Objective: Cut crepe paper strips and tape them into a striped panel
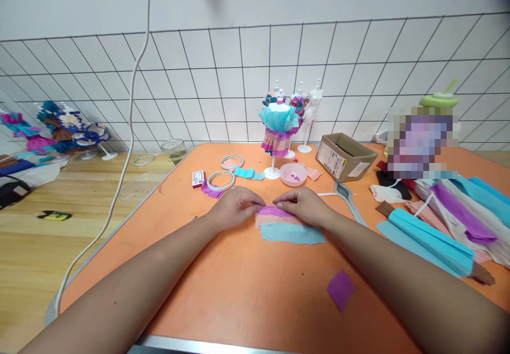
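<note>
A purple crepe paper strip lies across the top of a peach crepe paper strip on the orange table. My left hand pinches the purple strip's left end between thumb and fingers. Close beside it, my right hand has thumb and forefinger closed on the strip's upper edge, covering its right part. Just below, a light blue crepe paper strip overlaps the peach one. A loose purple paper square rests nearer the front edge.
Behind my hands stand a mini mannequin in a paper dress, a pink bowl and a cardboard box. Tape rolls lie left. Rolled crepe papers and scissors are right. A white cable hangs at left.
</note>
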Demonstrator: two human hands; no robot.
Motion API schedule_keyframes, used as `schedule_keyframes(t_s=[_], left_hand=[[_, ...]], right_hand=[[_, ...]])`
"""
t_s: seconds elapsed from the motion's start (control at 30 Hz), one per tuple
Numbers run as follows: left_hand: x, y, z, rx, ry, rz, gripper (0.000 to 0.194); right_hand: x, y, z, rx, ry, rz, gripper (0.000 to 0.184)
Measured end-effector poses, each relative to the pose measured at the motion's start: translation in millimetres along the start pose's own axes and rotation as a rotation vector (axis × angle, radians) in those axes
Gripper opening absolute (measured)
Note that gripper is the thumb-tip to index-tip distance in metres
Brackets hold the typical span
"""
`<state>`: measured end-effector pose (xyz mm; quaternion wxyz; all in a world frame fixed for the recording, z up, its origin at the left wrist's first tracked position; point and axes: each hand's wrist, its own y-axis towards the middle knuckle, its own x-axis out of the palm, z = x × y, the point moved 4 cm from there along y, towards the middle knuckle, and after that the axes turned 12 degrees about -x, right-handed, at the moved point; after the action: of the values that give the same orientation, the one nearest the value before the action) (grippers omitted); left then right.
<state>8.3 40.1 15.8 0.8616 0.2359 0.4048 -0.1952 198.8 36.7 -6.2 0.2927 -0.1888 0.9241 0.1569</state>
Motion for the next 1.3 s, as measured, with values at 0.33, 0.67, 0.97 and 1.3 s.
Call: schedule_keyframes(t_s=[0.33,0.67,0.97,1.3], left_hand=[[-0.8,0.7,-13.7,-0.052,-0.33,-0.064,0.032],[17.2,3.1,0.8,-0.153,-0.089,-0.19,0.027],[12.8,2.7,-1.9,-0.115,-0.001,-0.2,0.025],[14.5,4.5,-11.1,-0.075,0.046,-0.25,0.034]], right_hand=[[6.5,-1.5,-3.5,-0.02,-0.065,-0.009,0.015],[18.8,-4.2,-12.5,-0.072,-0.131,-0.036,0.019],[16.0,-3.5,-10.7,-0.02,-0.1,-0.054,0.021],[11.7,-3.6,-4.8,0.037,-0.02,-0.049,0.022]])
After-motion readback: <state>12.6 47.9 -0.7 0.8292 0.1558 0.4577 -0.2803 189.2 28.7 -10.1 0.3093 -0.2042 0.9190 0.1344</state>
